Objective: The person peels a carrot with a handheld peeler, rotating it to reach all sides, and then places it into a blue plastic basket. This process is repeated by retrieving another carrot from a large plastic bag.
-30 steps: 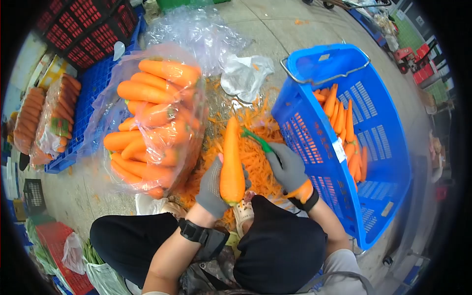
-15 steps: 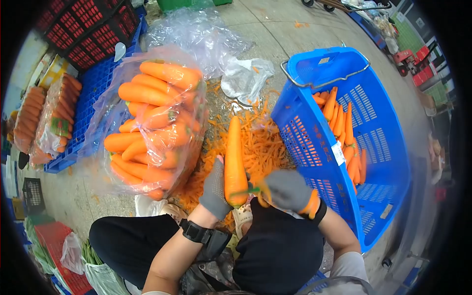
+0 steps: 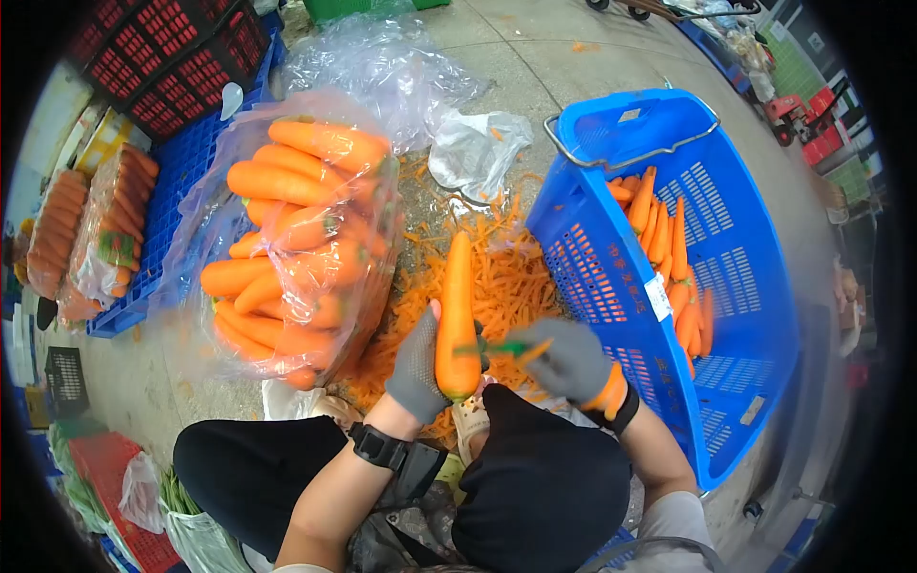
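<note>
A large carrot (image 3: 457, 325) stands nearly upright in my left hand (image 3: 418, 368), its tip pointing away from me. That hand wears a grey glove, with its fingers wrapped round the carrot's lower half. In my right hand (image 3: 565, 361), gloved in grey with an orange cuff, is a green peeler (image 3: 506, 349). Its blurred head lies across the carrot's lower part. An orange strip shows by the right fingers. Carrot peelings (image 3: 497, 282) are heaped on the floor beneath both hands.
An open plastic bag of carrots (image 3: 296, 239) stands at left. On the right, a blue basket (image 3: 611, 277) tilts towards me with several carrots inside. Behind the peelings lies crumpled clear plastic (image 3: 382, 72). Packed carrots (image 3: 115, 220) rest on a blue pallet (image 3: 186, 181).
My right hand and the peeler have shifted slightly up the carrot, away from me. The left hand keeps its hold, with the carrot barely moved.
</note>
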Action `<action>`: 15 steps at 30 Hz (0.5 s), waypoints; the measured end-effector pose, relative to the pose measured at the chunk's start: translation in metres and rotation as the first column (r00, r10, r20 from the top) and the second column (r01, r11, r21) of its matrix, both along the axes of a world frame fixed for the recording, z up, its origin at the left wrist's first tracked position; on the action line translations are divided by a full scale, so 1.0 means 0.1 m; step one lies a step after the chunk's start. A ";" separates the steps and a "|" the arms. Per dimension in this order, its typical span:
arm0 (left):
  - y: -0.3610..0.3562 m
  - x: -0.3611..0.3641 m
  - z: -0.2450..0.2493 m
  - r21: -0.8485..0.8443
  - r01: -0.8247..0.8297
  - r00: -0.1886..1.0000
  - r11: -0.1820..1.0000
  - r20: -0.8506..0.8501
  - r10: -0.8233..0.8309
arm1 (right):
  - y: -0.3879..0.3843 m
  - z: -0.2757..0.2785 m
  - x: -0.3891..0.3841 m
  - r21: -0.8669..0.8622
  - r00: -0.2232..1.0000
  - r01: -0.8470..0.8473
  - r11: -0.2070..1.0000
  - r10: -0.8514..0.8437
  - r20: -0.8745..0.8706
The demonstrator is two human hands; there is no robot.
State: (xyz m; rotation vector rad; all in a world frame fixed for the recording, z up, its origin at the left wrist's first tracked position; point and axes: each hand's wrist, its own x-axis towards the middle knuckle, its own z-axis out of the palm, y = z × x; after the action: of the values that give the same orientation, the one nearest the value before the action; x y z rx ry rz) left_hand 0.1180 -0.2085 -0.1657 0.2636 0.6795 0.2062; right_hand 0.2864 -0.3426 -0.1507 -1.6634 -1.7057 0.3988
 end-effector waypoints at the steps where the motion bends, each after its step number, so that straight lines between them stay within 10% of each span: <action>1: -0.01 0.00 0.02 -0.003 0.000 1.000 1.000 -0.004 0.000 | -0.05 0.00 -0.08 -0.003 1.000 0.000 1.000 0.000 -0.004; 7: -0.04 -0.01 0.04 -0.024 -0.029 0.997 0.999 0.077 0.030 | 0.04 0.00 -0.15 -0.149 0.999 -0.038 0.988 0.041 0.019; 12: -0.20 0.01 0.05 -0.041 0.056 0.994 0.998 0.095 -0.052 | 0.41 -0.31 0.41 0.027 0.855 0.498 0.867 -0.496 0.149; 14: -0.15 -0.02 0.01 -0.085 0.055 0.984 0.995 0.173 -0.040 | 0.32 -0.03 0.21 -0.099 0.817 0.507 0.856 -0.514 -0.260; 15: -0.08 -0.02 0.02 -0.071 0.028 0.992 0.997 0.128 -0.019 | 0.19 0.00 0.13 -0.075 0.917 0.341 0.937 -0.349 -0.191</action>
State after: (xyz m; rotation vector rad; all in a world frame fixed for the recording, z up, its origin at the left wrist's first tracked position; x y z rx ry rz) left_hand 0.1159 -0.2167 -0.1636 0.1871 0.5559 0.1742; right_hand 0.2998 -0.3240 -0.1507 -1.8421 -1.2327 0.4163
